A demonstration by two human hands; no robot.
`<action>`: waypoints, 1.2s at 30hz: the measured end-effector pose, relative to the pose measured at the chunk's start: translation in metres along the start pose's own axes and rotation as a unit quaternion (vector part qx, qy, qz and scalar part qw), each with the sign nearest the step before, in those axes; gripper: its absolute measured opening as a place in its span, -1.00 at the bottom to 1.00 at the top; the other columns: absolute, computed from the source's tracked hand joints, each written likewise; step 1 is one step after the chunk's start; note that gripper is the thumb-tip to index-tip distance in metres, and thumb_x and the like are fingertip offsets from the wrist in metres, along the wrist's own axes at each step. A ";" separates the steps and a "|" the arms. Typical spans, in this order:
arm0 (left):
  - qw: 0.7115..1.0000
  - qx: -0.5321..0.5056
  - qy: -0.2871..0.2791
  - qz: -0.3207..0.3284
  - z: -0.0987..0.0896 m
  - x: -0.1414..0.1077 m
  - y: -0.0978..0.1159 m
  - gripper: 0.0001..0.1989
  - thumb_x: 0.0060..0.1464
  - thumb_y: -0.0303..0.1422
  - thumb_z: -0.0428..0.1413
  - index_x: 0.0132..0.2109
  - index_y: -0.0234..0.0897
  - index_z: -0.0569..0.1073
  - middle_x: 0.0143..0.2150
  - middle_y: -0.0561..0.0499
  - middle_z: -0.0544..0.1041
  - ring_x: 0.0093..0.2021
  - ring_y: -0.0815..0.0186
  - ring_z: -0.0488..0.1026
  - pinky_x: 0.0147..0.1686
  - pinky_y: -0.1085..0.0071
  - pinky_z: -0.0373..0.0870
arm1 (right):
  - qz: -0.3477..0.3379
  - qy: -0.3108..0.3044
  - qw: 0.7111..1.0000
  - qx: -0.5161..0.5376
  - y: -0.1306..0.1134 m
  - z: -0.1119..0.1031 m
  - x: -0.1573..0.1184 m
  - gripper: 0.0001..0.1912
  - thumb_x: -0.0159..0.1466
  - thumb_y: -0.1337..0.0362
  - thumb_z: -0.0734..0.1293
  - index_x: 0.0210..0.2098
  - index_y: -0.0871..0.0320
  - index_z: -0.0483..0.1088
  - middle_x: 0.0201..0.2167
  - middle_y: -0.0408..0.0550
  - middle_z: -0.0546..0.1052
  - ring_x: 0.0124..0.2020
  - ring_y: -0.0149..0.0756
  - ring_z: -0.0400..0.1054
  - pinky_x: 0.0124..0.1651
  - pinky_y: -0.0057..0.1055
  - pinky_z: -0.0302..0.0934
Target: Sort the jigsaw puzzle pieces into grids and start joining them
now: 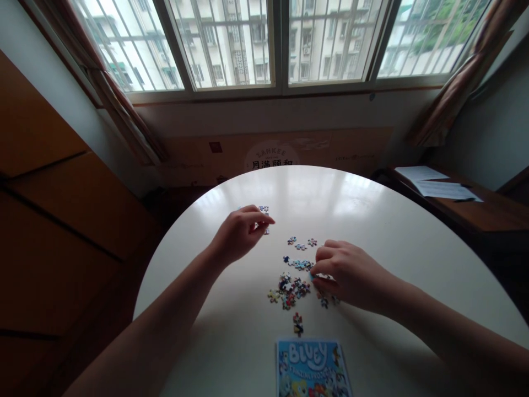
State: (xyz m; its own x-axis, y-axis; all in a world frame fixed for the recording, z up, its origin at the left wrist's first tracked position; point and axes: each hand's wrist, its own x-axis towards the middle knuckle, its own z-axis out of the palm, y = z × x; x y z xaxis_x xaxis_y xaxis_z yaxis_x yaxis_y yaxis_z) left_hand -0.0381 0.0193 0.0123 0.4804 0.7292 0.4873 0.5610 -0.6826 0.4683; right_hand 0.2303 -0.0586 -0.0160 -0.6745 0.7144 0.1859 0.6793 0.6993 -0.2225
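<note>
My left hand (242,231) hovers over the left-middle of the table, thumb and index finger drawn together in a pinch. Whatever lies between those fingertips, if anything, is too small to tell. Behind and partly under this hand is a small joined section of puzzle (264,209), mostly covered. To the right, my right hand (343,270) pinches a blue puzzle piece (312,276) just above the table. A heap of loose puzzle pieces (293,289) lies beside it, and a row of light-blue pieces (301,264) runs up to its fingers. More pieces show under the right palm.
The round white table (185,342) carries several scattered pieces (301,246) further back and two pieces (298,323) near a blue "Bluey" picture sheet or box (312,366) at the front. A wooden side table (487,212) with papers (446,189) stands right.
</note>
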 end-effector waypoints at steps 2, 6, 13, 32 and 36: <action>0.996 0.008 0.085 -0.027 -0.008 0.001 -0.005 -0.83 0.16 -0.43 0.12 -0.21 -0.25 0.63 -0.29 -0.01 0.52 -0.46 0.43 0.36 -0.41 0.47 0.37 | -0.010 0.003 1.000 -0.017 -0.002 0.001 0.000 -0.84 0.28 0.37 0.38 -0.44 0.12 0.50 -0.41 -0.11 0.50 -0.37 -0.35 0.26 -0.27 -0.35 0.08; 0.979 0.025 0.192 -0.062 -0.017 0.003 -0.014 -0.85 0.12 -0.43 0.14 -0.24 -0.26 0.63 -0.32 0.01 0.50 -0.44 0.43 0.35 -0.44 0.51 0.35 | -0.025 0.029 0.998 -0.045 -0.002 0.004 0.000 -0.75 0.34 0.38 0.29 -0.47 0.16 0.46 -0.44 -0.10 0.48 -0.40 -0.37 0.24 -0.29 -0.36 0.08; 0.996 -0.083 0.009 -0.012 0.006 -0.002 0.007 -0.84 0.13 -0.46 0.13 -0.23 -0.26 0.63 -0.33 0.00 0.54 -0.47 0.45 0.38 -0.45 0.51 0.37 | -0.021 0.201 0.979 0.009 0.003 -0.001 -0.001 -0.78 0.40 0.32 0.26 -0.32 0.17 0.52 -0.37 -0.08 0.53 -0.36 -0.37 0.36 -0.31 -0.42 0.19; 0.993 -0.106 -0.045 0.025 0.034 -0.014 0.045 -0.91 0.16 -0.39 0.19 -0.28 -0.28 0.58 -0.40 0.03 0.60 -0.47 0.41 0.50 -0.41 0.49 0.45 | -0.010 0.268 0.958 0.101 0.005 0.001 0.001 -0.85 0.38 0.31 0.32 -0.20 0.18 0.56 -0.34 -0.07 0.57 -0.35 -0.39 0.43 -0.33 -0.45 0.34; 0.985 0.139 -0.097 0.008 0.017 -0.009 0.032 -0.86 0.12 -0.49 0.13 -0.34 -0.27 0.58 -0.40 0.00 0.60 -0.43 0.31 0.51 -0.37 0.40 0.42 | 0.024 0.268 0.957 0.107 0.011 -0.004 -0.003 -0.85 0.37 0.31 0.32 -0.22 0.17 0.56 -0.35 -0.08 0.56 -0.37 -0.41 0.42 -0.38 -0.49 0.32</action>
State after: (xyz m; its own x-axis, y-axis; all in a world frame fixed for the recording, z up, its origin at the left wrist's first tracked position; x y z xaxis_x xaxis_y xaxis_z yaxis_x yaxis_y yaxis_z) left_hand -0.0135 -0.0082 0.0103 0.5949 0.7327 0.3304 0.7030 -0.6736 0.2281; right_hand 0.2408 -0.0528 -0.0150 -0.3598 0.6956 0.6218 0.5921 0.6853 -0.4240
